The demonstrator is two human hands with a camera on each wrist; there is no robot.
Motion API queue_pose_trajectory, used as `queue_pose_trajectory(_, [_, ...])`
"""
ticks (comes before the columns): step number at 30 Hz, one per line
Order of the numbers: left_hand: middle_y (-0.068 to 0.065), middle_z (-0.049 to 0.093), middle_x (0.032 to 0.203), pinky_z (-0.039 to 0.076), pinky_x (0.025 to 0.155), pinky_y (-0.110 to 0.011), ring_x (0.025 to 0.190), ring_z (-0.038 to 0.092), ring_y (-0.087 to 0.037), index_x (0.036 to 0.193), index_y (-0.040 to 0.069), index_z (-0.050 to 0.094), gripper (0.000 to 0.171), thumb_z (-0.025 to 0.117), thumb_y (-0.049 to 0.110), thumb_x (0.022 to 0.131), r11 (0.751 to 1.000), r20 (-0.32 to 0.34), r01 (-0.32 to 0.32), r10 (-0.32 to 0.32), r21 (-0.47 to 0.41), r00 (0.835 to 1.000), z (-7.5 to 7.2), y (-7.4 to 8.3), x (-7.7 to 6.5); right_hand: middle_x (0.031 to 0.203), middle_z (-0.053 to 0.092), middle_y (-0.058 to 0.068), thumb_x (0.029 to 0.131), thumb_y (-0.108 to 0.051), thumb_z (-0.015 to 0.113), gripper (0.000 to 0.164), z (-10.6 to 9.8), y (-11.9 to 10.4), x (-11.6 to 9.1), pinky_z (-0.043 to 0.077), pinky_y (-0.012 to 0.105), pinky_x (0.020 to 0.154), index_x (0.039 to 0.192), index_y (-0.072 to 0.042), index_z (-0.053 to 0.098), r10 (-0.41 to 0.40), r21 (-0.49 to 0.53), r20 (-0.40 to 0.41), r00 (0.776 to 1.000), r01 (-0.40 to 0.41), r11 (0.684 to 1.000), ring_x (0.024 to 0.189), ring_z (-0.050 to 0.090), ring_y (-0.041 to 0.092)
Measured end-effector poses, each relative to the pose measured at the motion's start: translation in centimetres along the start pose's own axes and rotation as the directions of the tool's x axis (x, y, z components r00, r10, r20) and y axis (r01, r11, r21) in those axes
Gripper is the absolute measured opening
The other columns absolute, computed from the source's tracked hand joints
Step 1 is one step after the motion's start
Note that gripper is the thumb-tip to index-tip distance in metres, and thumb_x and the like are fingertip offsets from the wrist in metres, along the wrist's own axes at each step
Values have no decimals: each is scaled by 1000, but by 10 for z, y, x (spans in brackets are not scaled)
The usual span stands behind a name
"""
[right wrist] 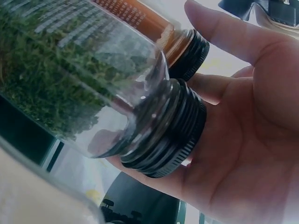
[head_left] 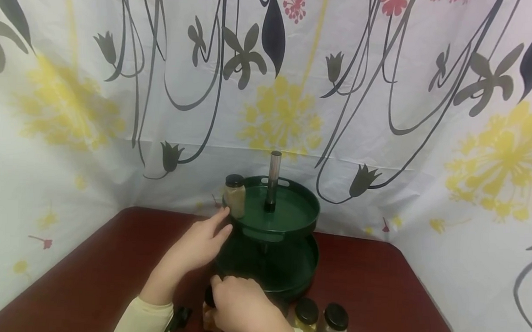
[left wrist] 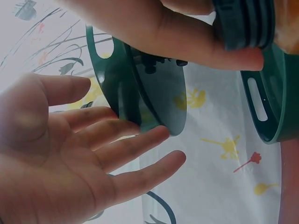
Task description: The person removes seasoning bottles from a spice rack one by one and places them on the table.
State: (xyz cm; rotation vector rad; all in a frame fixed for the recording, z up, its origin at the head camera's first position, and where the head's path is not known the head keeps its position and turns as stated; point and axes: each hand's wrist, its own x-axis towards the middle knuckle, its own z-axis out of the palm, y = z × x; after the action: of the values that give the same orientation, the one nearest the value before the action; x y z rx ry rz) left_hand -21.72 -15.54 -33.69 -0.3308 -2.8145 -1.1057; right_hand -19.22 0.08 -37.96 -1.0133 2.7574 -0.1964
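Observation:
My left hand [head_left: 201, 242] is beside the upper tier of a green two-tier turntable [head_left: 286, 218], fingers extended. Its fingertips are close to a black-lidded jar [head_left: 235, 199] of pale contents on that tier; contact cannot be told. The left wrist view shows the left palm [left wrist: 70, 154] bare. Low in front of the lower tier, my right hand [head_left: 248, 304] grips an orange-filled spice jar [right wrist: 149, 21] by its black lid [left wrist: 245, 23], thumb and index finger about it. A jar of green herbs [right wrist: 60, 74] stands in front of the right palm [right wrist: 247, 121], partly covering the fingers.
Right of the right hand stand a jar of yellow contents [head_left: 306, 316] and a jar of greyish contents [head_left: 334, 324]. A metal post [head_left: 273, 178] rises from the turntable. A dark red table [head_left: 358, 281] lies beneath, with patterned curtain [head_left: 197, 124] around it.

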Motion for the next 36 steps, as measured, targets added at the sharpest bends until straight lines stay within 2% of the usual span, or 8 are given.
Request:
queue_pose_trajectory(5, [-19, 32, 173, 39, 123, -64, 155, 42, -41, 169, 10, 31, 60, 47, 32, 115, 1000, 7, -4, 4, 4, 1000, 0, 2, 0, 101, 74, -3, 96, -45, 77, 42, -1, 2, -1, 58, 36, 71, 130, -21, 67, -3, 13, 25, 1000, 3, 1000, 78, 64, 11])
queue_pose_trajectory(12, [-18, 37, 171, 42, 120, -63, 153, 46, -41, 167, 8, 35, 60, 48, 33, 114, 1000, -34, 7, -6, 17, 999, -1, 3, -1, 104, 74, -4, 96, -48, 76, 45, -6, -1, -5, 60, 37, 75, 132, -23, 67, 0, -26, 22, 1000, 1, 1000, 87, 68, 11])
queue_pose_trajectory(18, [-17, 45, 167, 44, 119, -62, 150, 50, -40, 164, 8, 41, 60, 50, 37, 113, 1000, -47, 17, -15, 25, 999, 1, 9, -2, 128, 73, -1, 97, -55, 74, 57, -22, -1, -15, 62, 40, 90, 143, -22, 65, 3, -15, 16, 1000, -3, 1000, 112, 70, 15])
queue_pose_trajectory(23, [-20, 46, 166, 45, 119, -60, 148, 53, -40, 162, 6, 44, 58, 50, 37, 113, 998, -27, -19, 20, 54, 999, 2, 16, -2, 147, 65, 5, 98, -56, 73, 65, -51, 7, -41, 61, 47, 99, 150, -20, 60, 16, 35, -123, 992, -12, 999, 130, 66, 24])
queue_pose_trajectory(27, [-21, 46, 165, 46, 118, -60, 147, 54, -40, 161, 5, 46, 57, 50, 36, 113, 996, -18, -33, 35, 82, 999, 4, 23, -1, 159, 54, 10, 100, -50, 72, 65, -71, 16, -63, 56, 54, 108, 154, -16, 57, 28, 91, -276, 961, -3, 996, 145, 55, 32])
queue_pose_trajectory(30, [-23, 44, 165, 45, 119, -60, 148, 52, -40, 161, 4, 46, 57, 50, 35, 113, 997, -14, -30, 32, 77, 999, 6, 27, -4, 164, 47, 16, 100, -47, 74, 67, -76, 23, -70, 52, 59, 112, 154, -12, 56, 43, 99, -351, 935, -9, 995, 151, 48, 38])
queue_pose_trajectory(33, [-25, 39, 167, 43, 120, -61, 151, 49, -40, 162, 5, 44, 58, 51, 35, 113, 998, 6, -20, 19, 61, 1000, 7, 29, -8, 168, 41, 19, 99, -47, 75, 72, -77, 29, -69, 47, 63, 117, 155, -9, 54, 78, 108, -366, 927, -41, 993, 156, 42, 40])
queue_pose_trajectory(36, [-26, 34, 170, 41, 121, -63, 153, 45, -42, 164, 6, 41, 60, 52, 37, 113, 999, 36, 0, -2, 48, 999, 8, 33, -11, 170, 39, 19, 98, -48, 76, 75, -77, 32, -68, 42, 67, 120, 157, -8, 51, 110, 125, -334, 936, -72, 990, 160, 36, 40])
